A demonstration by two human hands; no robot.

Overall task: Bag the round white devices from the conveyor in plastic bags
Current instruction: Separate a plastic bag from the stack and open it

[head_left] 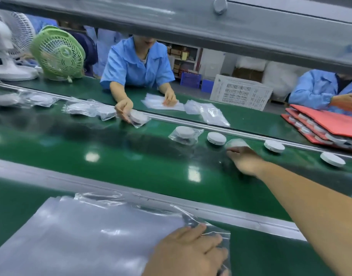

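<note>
Green conveyor belt, workers opposite. Nearest: left hand laid on the stack of plastic bags, fingers relaxed, gripping nothing. Farther out: right hand stretched to 1 blurred round white device, fingertips touching, hold impossible to tell. Risk: half-grip at full reach, device sliding off down the belt.

A grey metal beam crosses the top of the frame. In the upper left stand a green fan and a white fan. Behind, in the centre, shelves hold boxes, with a white crate nearby.
</note>
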